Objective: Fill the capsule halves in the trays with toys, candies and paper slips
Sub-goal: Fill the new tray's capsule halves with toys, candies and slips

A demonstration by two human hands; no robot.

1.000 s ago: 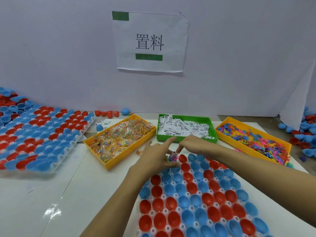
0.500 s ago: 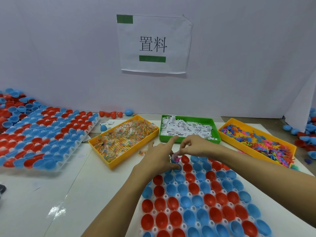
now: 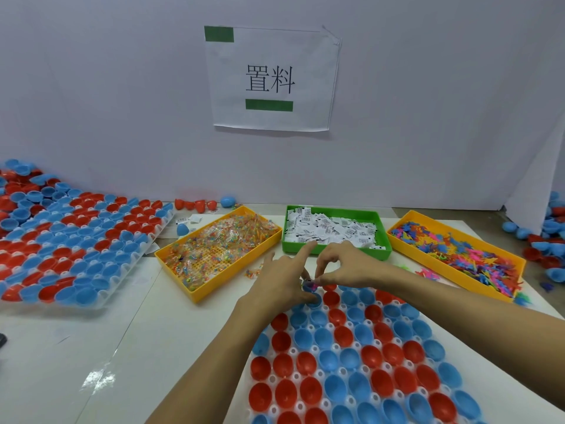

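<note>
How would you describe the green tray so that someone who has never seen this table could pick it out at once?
Start at the paper sign taped to the wall and look straight down to the table. Three shallow trays sit in a row there, and the green tray is the middle one. It alone is green, between two yellow trays, and it holds small white printed paper slips.

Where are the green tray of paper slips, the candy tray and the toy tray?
green tray point(image 3: 333, 255), head view, front wall.
candy tray point(image 3: 195, 293), head view, near corner rim.
toy tray point(image 3: 458, 280), head view, front wall.
</note>
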